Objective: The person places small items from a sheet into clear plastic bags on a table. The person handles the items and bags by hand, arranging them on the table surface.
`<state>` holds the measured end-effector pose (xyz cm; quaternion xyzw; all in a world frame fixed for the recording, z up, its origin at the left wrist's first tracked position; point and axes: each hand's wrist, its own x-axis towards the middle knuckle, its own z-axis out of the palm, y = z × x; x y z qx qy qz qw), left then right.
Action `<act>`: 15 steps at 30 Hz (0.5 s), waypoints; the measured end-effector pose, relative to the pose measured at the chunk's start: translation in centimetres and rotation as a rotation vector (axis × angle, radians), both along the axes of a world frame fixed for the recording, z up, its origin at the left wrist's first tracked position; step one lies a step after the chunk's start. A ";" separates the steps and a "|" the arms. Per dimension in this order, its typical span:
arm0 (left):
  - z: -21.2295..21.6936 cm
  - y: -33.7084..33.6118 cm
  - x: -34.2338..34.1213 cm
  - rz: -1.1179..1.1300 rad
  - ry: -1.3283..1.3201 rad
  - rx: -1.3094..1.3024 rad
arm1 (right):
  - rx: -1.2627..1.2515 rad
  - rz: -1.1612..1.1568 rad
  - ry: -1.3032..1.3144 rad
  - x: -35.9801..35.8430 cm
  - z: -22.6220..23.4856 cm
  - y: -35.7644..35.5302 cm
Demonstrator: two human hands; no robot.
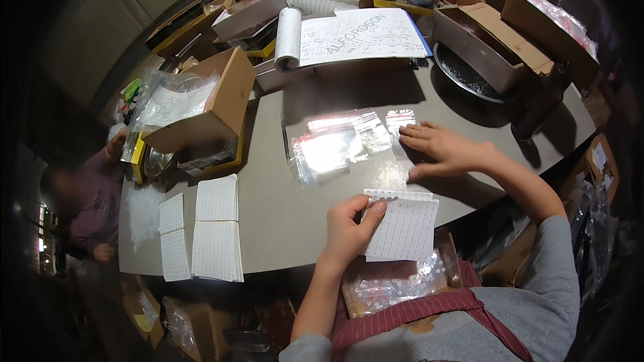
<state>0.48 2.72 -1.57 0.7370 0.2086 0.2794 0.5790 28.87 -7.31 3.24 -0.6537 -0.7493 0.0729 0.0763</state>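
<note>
My left hand (352, 228) is closed, thumb on top, on a small stack of white printed sheets (402, 231) at the table's front edge. A few small grey pieces (388, 198) show by the thumb, too small to name. My right hand (446, 151) lies with its fingers stretched out, touching a see-through zip bag (400, 121) on the table. Just left of that bag, several shiny zip bags (335, 147) with red-edged tops overlap in a fanned pile.
A cardboard box of small bagged parts (402, 281) sits below the sheets, against my apron. Printed paper stacks (218, 228) and a white heap (144, 211) lie at left. Boxes (479, 47), a round pan (463, 84) and a large pad (355, 37) line the back. Another person (94, 194) is at far left.
</note>
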 end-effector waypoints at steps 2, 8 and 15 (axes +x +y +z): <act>-0.2 0.1 0.0 0.002 -0.011 0.000 | 0.032 -0.137 0.276 1.2 0.6 1.6; 0.4 0.0 0.3 -0.014 -0.026 -0.071 | 0.012 -0.346 0.181 4.4 -0.3 6.4; 0.9 0.0 -0.3 -0.001 -0.018 0.002 | -0.150 -0.139 0.552 3.4 -0.3 8.5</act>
